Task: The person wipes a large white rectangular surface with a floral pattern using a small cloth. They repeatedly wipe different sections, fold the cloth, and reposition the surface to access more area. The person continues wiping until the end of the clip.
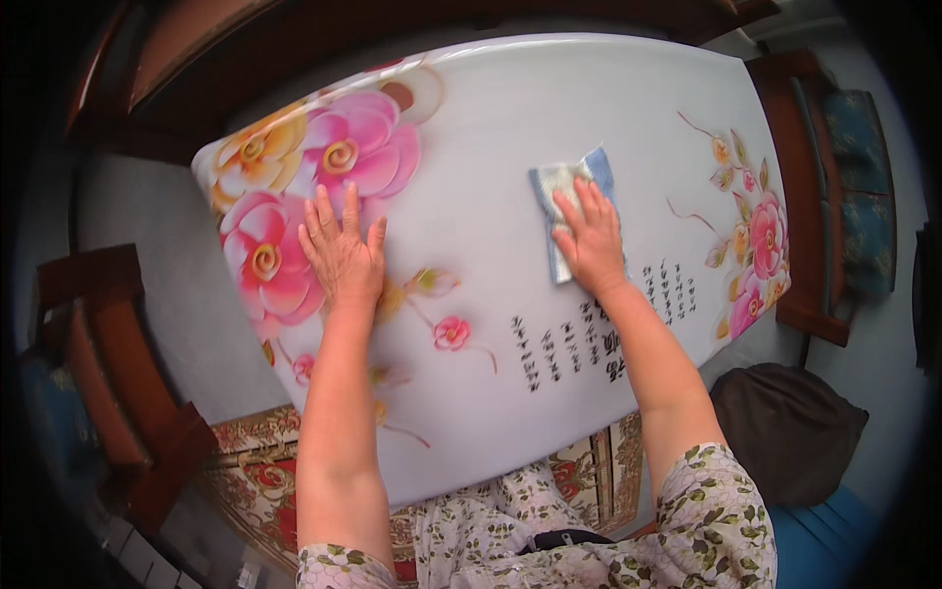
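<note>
A white tablecloth (481,128) printed with large pink and orange flowers and dark script covers the table before me. My left hand (341,250) lies flat on it with fingers spread, over the printed flowers on the left side, holding nothing. Toward the right of the middle, my right hand (589,240) presses down on a blue and white cleaning cloth (557,187). The palm and fingers rest on top of the cloth, and its edges stick out beyond them. Part of the cloth is hidden beneath the hand.
Dark wooden seats stand around the table: a chair (123,363) at the left and a bench (810,206) with blue cushions at the right. Wooden furniture (294,59) runs along the far side. A dark rounded bundle (785,427) sits at lower right. A patterned rug (260,471) lies below.
</note>
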Action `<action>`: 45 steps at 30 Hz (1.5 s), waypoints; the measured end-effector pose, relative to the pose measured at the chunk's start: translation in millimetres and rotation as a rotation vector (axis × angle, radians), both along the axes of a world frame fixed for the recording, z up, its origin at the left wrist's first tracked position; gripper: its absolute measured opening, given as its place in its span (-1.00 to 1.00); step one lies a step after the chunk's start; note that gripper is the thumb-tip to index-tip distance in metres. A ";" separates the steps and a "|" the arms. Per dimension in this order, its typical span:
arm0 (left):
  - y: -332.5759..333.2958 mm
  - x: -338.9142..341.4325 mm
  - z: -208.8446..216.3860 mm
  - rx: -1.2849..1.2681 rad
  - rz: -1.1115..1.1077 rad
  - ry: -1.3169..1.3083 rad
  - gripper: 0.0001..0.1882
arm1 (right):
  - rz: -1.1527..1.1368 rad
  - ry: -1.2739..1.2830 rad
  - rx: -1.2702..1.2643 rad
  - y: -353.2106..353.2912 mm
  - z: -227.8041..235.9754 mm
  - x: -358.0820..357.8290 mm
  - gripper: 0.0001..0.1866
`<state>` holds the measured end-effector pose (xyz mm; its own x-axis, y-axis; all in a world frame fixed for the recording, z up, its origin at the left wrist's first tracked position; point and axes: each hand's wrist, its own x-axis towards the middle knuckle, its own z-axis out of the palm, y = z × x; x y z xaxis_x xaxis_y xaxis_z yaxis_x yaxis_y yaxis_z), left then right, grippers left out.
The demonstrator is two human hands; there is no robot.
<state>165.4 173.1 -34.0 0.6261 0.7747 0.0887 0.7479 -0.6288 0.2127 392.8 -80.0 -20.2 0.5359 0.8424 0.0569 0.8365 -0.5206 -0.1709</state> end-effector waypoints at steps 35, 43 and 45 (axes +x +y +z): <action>1.4 26.6 1.4 -0.090 0.035 0.036 -0.33 | 0.124 -0.357 -0.182 212.5 -31.2 256.7 -0.79; 0.6 26.6 1.9 -0.154 0.072 -0.032 -0.33 | 0.266 -0.051 0.325 381.3 -32.7 -19.3 -0.79; 1.4 25.3 4.8 -0.188 0.081 -0.077 -0.33 | 0.238 -0.026 0.323 395.2 -30.5 -39.0 -0.76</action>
